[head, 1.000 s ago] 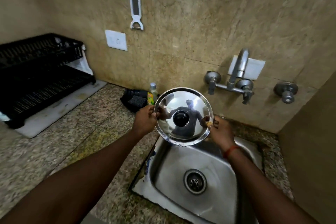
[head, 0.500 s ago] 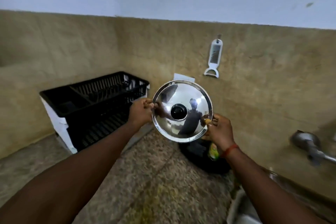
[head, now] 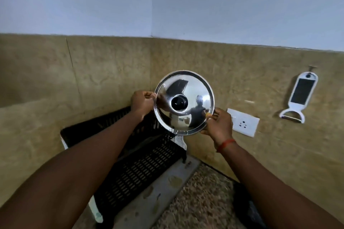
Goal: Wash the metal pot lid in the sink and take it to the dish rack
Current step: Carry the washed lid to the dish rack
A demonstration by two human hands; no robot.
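Two hands held the metal pot lid (head: pixel 184 102) upright by its rim, knob side toward the wearer: the left hand (head: pixel 142 103) pinched its left edge, the right hand (head: pixel 218 124) clamped its lower right edge. Just below and beyond both hands stood the black dish rack (head: pixel 141 158). Lowering it edge-first into the rack, keeping both grips until it rested, seemed wisest.

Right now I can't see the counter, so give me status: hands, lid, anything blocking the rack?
Left hand and right hand pinch the rim of the lid. Lid upright, held above the dish rack, not yet set down. Nothing seen blocking.
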